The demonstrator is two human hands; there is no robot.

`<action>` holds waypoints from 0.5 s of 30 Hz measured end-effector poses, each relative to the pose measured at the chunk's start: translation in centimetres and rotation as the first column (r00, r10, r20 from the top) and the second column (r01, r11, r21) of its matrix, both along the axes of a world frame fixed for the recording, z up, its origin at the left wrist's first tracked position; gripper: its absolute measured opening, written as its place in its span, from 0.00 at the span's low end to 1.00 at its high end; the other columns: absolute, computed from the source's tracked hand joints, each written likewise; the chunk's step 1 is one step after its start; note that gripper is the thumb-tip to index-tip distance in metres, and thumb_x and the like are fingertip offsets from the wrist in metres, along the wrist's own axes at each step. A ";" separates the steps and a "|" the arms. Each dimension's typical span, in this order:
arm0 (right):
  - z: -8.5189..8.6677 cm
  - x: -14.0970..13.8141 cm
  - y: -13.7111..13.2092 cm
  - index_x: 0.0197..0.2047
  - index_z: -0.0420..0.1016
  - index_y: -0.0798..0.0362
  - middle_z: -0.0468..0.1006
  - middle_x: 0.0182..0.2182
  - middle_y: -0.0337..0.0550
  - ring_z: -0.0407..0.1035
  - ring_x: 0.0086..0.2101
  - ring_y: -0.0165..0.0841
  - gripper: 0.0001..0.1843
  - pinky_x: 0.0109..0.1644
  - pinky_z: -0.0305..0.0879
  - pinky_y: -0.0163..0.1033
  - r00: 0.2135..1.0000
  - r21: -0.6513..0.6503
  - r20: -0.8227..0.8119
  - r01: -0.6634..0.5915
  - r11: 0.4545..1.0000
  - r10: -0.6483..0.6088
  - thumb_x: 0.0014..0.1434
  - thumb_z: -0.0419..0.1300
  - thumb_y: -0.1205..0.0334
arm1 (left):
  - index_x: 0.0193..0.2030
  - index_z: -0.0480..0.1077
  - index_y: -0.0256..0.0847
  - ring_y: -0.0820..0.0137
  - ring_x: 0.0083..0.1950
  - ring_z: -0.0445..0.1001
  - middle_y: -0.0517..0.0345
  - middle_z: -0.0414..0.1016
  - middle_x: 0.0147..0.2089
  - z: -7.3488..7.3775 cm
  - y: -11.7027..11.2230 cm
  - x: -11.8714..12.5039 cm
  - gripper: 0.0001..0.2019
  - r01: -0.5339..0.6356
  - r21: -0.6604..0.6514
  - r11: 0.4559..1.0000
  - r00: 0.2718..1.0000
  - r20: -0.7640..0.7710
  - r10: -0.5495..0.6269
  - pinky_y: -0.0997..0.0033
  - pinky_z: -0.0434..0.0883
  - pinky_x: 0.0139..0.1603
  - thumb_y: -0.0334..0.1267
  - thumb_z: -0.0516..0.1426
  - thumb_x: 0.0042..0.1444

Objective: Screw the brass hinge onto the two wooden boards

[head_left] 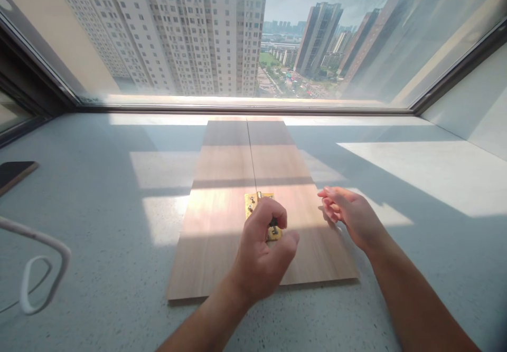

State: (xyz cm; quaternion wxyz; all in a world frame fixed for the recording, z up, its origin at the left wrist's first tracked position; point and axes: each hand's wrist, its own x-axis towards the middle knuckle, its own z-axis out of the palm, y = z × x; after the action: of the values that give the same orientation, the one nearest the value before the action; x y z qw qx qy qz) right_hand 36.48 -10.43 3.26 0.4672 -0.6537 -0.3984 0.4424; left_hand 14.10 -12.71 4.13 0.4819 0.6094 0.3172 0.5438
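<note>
A brass-coloured hinge point(250, 203) lies across the seam of two pale wooden boards, with small screws showing on it. My left hand point(263, 251) is over the hinge and covers much of it. Its fingers are curled, with the thumb apart from the forefinger; a small dark and grey object shows beneath them, too hidden to name. The left wooden board point(217, 183) and the right wooden board point(285, 167) lie flat, side by side. Just above the right board's edge, my right hand point(352, 212) has thumb and forefinger tips close together. Anything between them is too small to see.
The boards lie on a speckled light countertop point(99, 278) below a large window point(336, 85). At left are a white looped cable or bar point(65, 259) and a dark phone-like slab point(16, 172). A white wall point(475, 77) borders the right side.
</note>
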 end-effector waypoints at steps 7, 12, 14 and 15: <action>0.6 0.1 -0.6 0.30 0.75 0.54 0.64 0.20 0.33 0.55 0.21 0.24 0.19 0.25 0.54 0.34 0.997 0.094 -0.014 0.082 0.992 -0.081 0.56 0.64 0.45 | 0.22 0.56 0.42 0.72 0.26 0.58 0.61 0.57 0.23 1.2 1.2 0.6 0.23 0.153 0.029 0.988 0.987 0.035 -0.154 0.66 0.59 0.27 0.53 0.51 0.64; 0.4 0.1 -0.8 0.30 0.75 0.54 0.64 0.17 0.33 0.56 0.19 0.24 0.20 0.25 0.56 0.35 0.998 0.082 0.014 0.060 0.995 -0.061 0.57 0.64 0.44 | 0.23 0.58 0.41 0.73 0.24 0.57 0.61 0.56 0.22 1.1 1.6 2.0 0.22 0.371 0.037 0.928 0.928 -0.061 -0.368 0.68 0.56 0.26 0.50 0.48 0.66; 0.1 0.2 -0.8 0.30 0.75 0.54 0.64 0.17 0.33 0.56 0.19 0.24 0.20 0.25 0.55 0.35 0.998 0.087 0.020 0.058 0.995 -0.060 0.57 0.63 0.44 | 0.29 0.63 0.41 0.75 0.23 0.55 0.64 0.56 0.22 0.9 1.7 2.3 0.16 0.352 -0.070 0.933 0.936 0.010 -0.352 0.71 0.55 0.24 0.46 0.49 0.66; 0.0 0.2 -0.9 0.30 0.75 0.54 0.64 0.17 0.33 0.56 0.19 0.25 0.20 0.25 0.54 0.34 0.998 0.091 0.022 0.058 0.994 -0.060 0.57 0.63 0.43 | 0.33 0.64 0.42 0.75 0.22 0.53 0.66 0.55 0.21 0.9 1.7 2.3 0.12 0.345 -0.124 0.930 0.938 0.067 -0.339 0.72 0.54 0.23 0.44 0.49 0.66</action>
State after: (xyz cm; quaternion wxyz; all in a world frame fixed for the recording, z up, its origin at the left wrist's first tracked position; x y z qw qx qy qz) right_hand 36.70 -11.29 3.23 0.5042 -0.6489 -0.4040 0.4019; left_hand 16.38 -10.99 5.01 0.6161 0.6093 0.2312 0.4423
